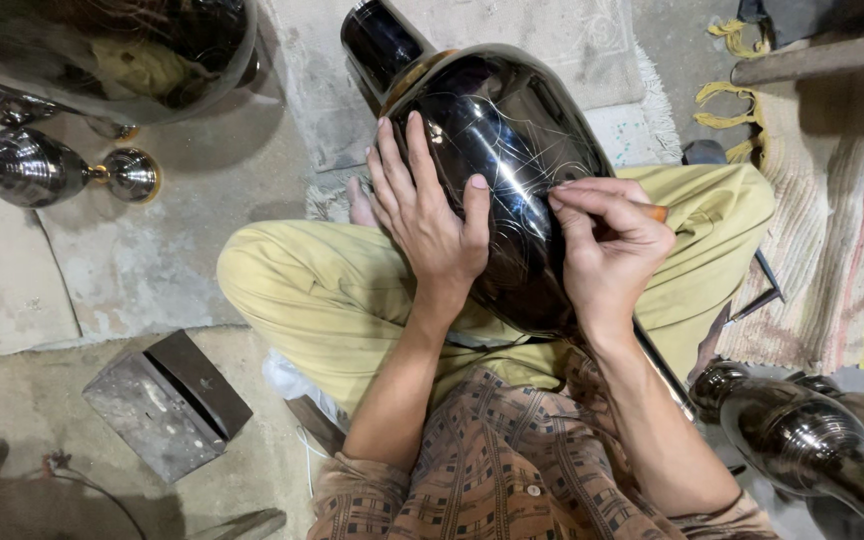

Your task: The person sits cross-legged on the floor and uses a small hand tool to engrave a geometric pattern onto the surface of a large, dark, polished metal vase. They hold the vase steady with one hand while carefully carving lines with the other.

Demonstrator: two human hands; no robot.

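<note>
The vase (497,150) is steadied by the left hand (430,215), fingers spread flat; the tool (652,212), pinched in the right hand (607,250) at three o'clock, is best guided lightly.

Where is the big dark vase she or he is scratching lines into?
The vase lies at centre frame across the person's lap, the left hand flat on it and the right hand pressing a tool against its right side.

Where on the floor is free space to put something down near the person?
Bare floor lies between the small shiny vessels and the metal block, left of the knee. The lap is crowded: left hand and right hand work on the dark vase. More dark vessels fill the lower right.
</note>
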